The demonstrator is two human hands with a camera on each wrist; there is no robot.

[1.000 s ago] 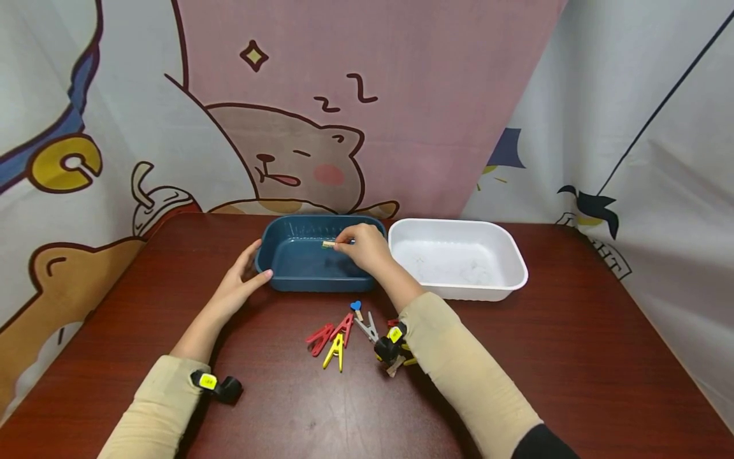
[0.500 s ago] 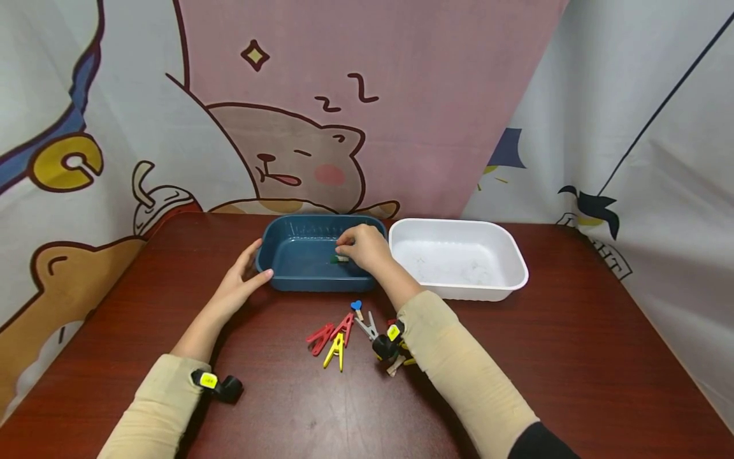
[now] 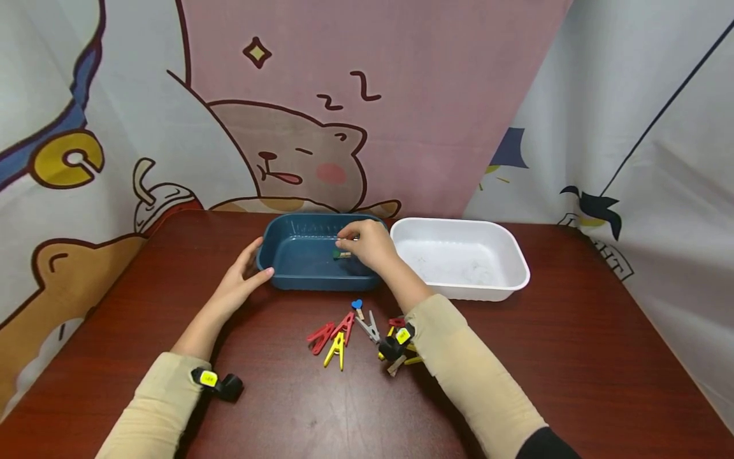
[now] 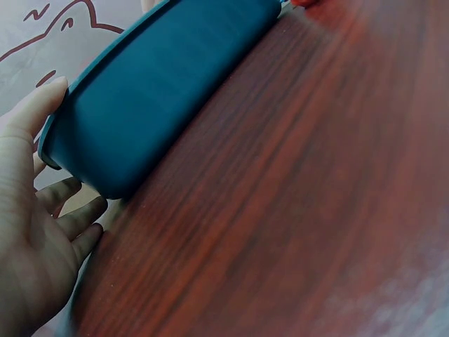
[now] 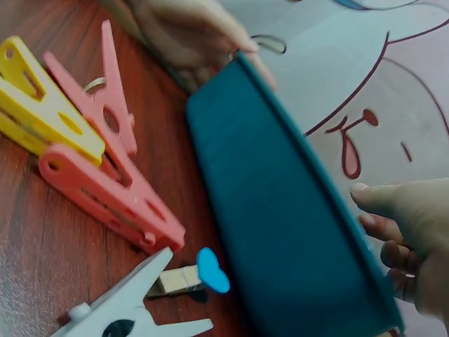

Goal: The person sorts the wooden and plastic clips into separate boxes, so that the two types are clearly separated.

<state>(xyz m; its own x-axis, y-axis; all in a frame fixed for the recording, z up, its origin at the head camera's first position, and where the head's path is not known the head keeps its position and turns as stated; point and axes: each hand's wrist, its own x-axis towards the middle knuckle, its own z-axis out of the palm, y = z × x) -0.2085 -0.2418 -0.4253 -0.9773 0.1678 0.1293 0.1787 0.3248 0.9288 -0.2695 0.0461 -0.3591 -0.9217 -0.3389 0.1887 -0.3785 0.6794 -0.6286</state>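
My left hand (image 3: 237,284) holds the near left corner of the blue plastic basin (image 3: 323,283), thumb at the front rim and fingers along the left side. Over the basin's right half hovers my right hand (image 3: 369,245), fingers bent with nothing between them. Just under its fingertips a small wooden clothespin with a green end (image 3: 342,255) lies in the basin. In the right wrist view, the thumb and fingers of my right hand (image 5: 414,246) stand apart beside the basin's rim.
A white plastic basin (image 3: 459,292) stands right of the blue one. In front lie red clothespins (image 3: 321,336), a yellow clothespin (image 3: 336,350), a grey clothespin (image 3: 370,328) and a wooden one with a blue heart (image 3: 358,306). More clothespins (image 3: 413,361) lie partly under my right wrist camera.
My right hand has lowered the green-ended wooden clothespin to the blue basin's floor and let it go, then lifted slightly. My left hand has stayed at the basin's corner.
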